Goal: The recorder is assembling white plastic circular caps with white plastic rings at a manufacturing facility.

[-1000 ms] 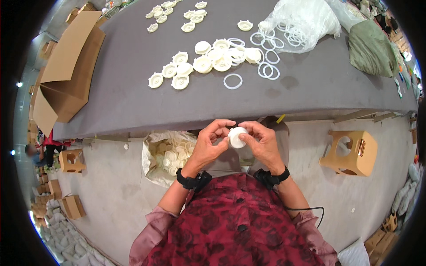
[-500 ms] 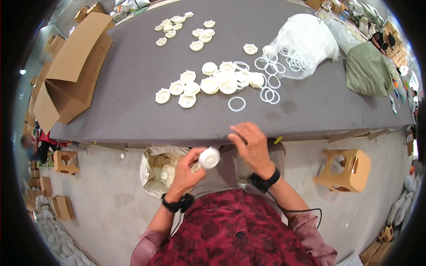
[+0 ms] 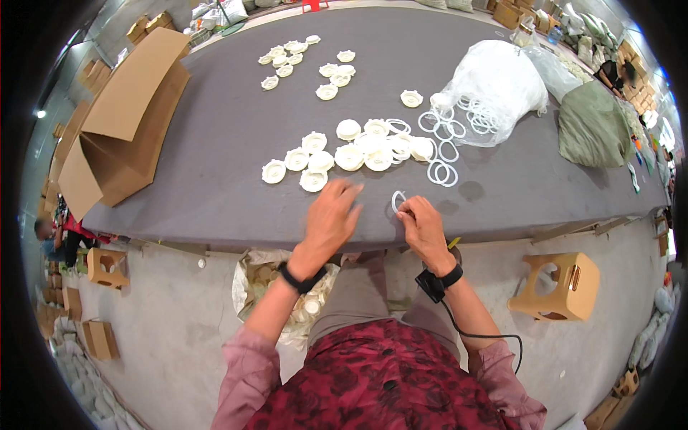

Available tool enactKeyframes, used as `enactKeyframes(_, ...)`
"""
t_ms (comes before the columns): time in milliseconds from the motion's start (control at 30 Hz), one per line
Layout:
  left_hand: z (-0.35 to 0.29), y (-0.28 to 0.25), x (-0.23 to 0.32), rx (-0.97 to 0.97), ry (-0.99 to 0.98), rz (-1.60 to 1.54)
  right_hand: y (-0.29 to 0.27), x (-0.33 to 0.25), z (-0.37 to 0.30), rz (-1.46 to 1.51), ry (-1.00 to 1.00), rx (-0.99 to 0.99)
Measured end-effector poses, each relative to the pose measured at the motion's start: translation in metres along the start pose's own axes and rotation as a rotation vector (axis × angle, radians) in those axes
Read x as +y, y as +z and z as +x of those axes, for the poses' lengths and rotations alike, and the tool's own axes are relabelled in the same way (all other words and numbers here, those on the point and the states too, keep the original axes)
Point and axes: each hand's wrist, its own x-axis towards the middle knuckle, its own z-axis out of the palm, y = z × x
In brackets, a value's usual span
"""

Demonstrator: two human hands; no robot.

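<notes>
Between thumb and fingers my right hand (image 3: 424,231) pinches a white sealing ring (image 3: 394,201) at the table's near edge. My left hand (image 3: 331,221) reaches over the same edge with its fingers apart and no object seen in it; the fingertips are slightly blurred. Just beyond it is a loose cluster of cream plastic caps (image 3: 313,180), some overlapping. More white rings (image 3: 448,150) lie at the cluster's right side. They spread from the mouth of a clear plastic bag (image 3: 494,72) full of rings.
Smaller groups of caps (image 3: 327,92) sit farther back on the grey-covered table (image 3: 222,143). An open cardboard box (image 3: 115,122) stands at left, a green sack (image 3: 591,122) at right. Below are a white sack (image 3: 244,290) holding caps and a tan stool (image 3: 566,287).
The white cap is gone from my left hand, which has moved up to the table. My right hand has picked up the ring that lay apart near the front.
</notes>
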Motion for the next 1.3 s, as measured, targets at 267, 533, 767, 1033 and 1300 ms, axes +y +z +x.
enactKeyframes(267,0.079,0.057,-0.021,-0.11,0.22,0.45,-0.028,-0.001,-0.032,0.677,0.431,0.091)
enactKeyframes(533,0.048,0.022,0.012,-0.205,-0.399,-0.369,-0.034,0.012,-0.038,1.169,0.535,0.129)
enactKeyframes(767,-0.006,0.039,0.026,-0.25,-0.757,-1.247,-0.015,-0.025,-0.029,0.517,0.198,0.14)
enactKeyframes(1033,-0.03,0.048,0.041,-0.198,-0.697,-1.401,-0.018,-0.035,-0.037,0.178,-0.019,0.166)
enactKeyframes(1300,-0.037,0.054,0.035,-0.168,-0.696,-1.35,-0.016,-0.038,-0.038,0.257,0.001,0.137)
